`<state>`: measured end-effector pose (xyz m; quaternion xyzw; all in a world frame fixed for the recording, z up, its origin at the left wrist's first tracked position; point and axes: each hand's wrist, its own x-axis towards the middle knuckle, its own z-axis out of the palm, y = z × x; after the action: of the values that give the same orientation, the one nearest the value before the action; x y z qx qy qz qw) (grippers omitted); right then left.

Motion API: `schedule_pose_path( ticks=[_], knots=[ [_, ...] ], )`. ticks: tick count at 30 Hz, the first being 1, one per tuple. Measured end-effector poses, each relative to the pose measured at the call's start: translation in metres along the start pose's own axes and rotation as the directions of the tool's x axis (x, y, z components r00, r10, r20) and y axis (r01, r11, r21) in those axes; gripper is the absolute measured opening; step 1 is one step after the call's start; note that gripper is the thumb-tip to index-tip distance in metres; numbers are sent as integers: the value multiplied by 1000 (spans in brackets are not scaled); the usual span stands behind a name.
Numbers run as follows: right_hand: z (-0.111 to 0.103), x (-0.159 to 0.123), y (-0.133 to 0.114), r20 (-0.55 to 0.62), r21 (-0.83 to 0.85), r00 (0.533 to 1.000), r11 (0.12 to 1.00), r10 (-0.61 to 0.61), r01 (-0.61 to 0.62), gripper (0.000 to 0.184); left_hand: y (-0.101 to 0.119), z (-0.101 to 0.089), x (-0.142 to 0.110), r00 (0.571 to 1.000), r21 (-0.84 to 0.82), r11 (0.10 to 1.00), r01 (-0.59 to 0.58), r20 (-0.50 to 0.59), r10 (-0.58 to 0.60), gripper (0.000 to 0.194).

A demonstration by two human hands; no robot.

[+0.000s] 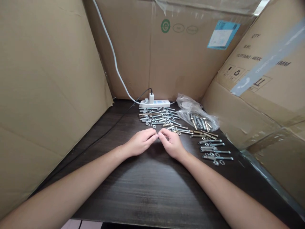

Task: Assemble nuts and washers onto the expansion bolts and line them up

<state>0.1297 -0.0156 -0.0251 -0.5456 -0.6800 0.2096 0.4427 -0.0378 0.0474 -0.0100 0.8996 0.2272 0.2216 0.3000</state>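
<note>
Hiding any grip: curled fingers (148,133) near bolts (175,123)

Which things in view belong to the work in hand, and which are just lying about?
Likely in the work: left hand and right hand, close together; loose bolts, nuts, washers; perhaps plastic bag.

Apparently lying about: power strip, white cable, black cable.

Left hand (142,142), right hand (172,144) bare; 2 forearms (81,186) bare, tapered.
</note>
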Motion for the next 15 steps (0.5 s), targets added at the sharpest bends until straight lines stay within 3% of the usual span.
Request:
schedule_pose_path(
  ticks=[4, 8, 11, 15],
  knots=[
    [0, 1, 0, -22, 27, 1000, 999, 19, -18, 27, 2, 0, -2, 999, -28, 1000, 7, -31, -8, 14],
    [0, 2, 0, -22, 56, 1000, 998, 17, -16, 27, 3, -1, -3, 997, -30, 999, 41, -66, -43, 21],
    [0, 2, 0, -34, 60, 999, 998, 13, -11, 28, 3, -2, -2, 997, -16, 999, 28, -69, -29, 12],
    [0, 2, 2, -23, 48, 1000, 999, 6, -5, 29, 2, -2, 0, 998, 2, 1000, -27, -52, 27, 28]
  ],
)
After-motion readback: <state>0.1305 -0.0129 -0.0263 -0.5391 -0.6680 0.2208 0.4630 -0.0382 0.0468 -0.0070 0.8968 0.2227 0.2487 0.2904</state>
